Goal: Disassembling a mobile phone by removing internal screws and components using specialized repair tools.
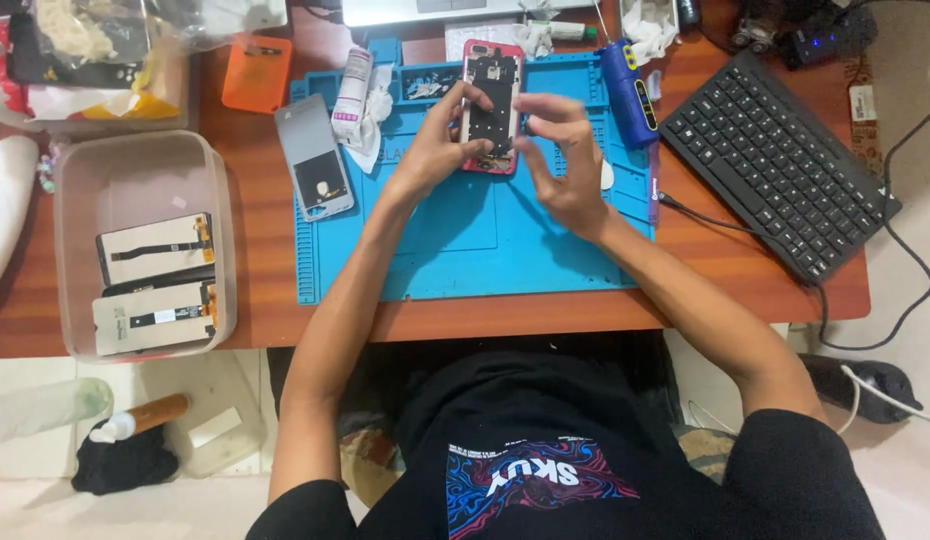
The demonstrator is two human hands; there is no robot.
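Your wooden desk [545, 310] carries a blue work mat [485, 250] at its centre, with a black keyboard [775, 165] lying angled at its right edge and a clear plastic tub [75, 180] to its left. In the tub lie two phone screens [155, 280] face down, one just above the other. On the mat's left part rests a grey phone back cover [313, 160], beside a white wrapped tube [353, 100]; a blue electric screwdriver [627, 95] lies along the mat's upper right. At the mat's upper middle sits an opened phone [490, 100] in a red frame. Your left hand [435, 150] grips the phone's left edge and lower end — fingers curled, thumb on the frame. Your right hand [565, 165] hovers just right of it, fingers loosely bent, touching near the lower right edge.
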